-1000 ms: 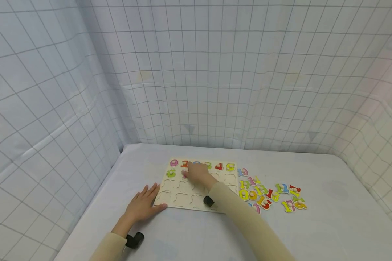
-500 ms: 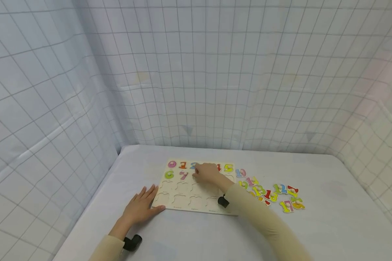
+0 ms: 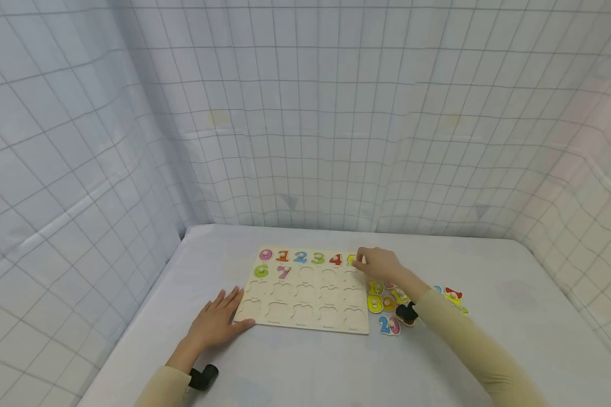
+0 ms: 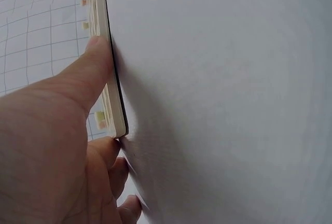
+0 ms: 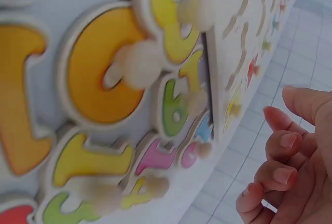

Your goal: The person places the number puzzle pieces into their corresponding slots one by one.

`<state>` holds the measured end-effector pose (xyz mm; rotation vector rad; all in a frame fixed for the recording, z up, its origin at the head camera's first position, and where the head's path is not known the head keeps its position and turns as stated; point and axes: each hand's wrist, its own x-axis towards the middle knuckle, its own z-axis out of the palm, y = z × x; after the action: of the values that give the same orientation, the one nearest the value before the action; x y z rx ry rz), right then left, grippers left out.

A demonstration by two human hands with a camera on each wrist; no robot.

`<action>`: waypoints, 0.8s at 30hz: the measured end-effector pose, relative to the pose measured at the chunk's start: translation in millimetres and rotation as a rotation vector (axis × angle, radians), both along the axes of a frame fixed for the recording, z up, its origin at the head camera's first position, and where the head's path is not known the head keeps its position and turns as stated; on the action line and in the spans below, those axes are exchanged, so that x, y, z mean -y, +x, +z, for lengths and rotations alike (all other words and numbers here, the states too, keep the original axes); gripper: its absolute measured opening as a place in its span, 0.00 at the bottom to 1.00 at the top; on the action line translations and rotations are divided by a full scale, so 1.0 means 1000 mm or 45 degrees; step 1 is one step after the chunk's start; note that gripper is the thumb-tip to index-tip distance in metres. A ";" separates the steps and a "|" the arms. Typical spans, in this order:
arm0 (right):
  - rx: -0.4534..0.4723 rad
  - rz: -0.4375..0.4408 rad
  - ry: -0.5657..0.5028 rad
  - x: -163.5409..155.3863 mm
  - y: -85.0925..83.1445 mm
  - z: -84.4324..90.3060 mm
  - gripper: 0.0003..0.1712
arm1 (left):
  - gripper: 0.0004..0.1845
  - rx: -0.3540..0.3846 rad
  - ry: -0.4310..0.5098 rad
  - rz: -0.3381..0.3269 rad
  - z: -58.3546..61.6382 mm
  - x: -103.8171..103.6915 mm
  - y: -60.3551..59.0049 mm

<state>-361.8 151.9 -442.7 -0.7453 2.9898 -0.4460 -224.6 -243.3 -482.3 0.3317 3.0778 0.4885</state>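
A wooden number puzzle board lies on the white table. Its far row holds pieces 0 to 5, and a green 6 and a pink 7 sit in the second row. My left hand lies flat on the table, with the thumb pressed against the board's near left corner. My right hand hovers over the board's far right corner by the yellow 5. Its fingers are loosely curled and hold nothing.
Several loose number pieces lie right of the board, among them a blue and pink 20. In the right wrist view an orange 0 with a peg is close. Grid-patterned cloth walls surround the table.
My right hand left the pink 7 in its slot and moved right, from the board's second row to its far right corner. The left hand stayed put.
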 end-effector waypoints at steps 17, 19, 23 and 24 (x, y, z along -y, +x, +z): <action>0.228 0.099 -0.018 -0.047 0.041 -0.014 0.16 | 0.47 0.001 -0.009 -0.015 0.002 0.000 0.001; 0.260 0.100 -0.030 -0.046 0.044 -0.015 0.17 | 0.47 -0.006 -0.007 -0.016 0.003 0.000 0.001; 0.275 0.124 -0.026 -0.046 0.049 -0.017 0.17 | 0.47 -0.010 -0.007 -0.016 0.005 -0.001 0.003; 0.270 0.133 -0.026 -0.046 0.050 -0.018 0.16 | 0.47 -0.010 -0.004 -0.016 0.005 -0.001 0.003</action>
<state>-311.5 197.5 -460.4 -0.7970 2.7397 -0.5164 -221.8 -241.9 -477.2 0.3537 3.0816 0.4829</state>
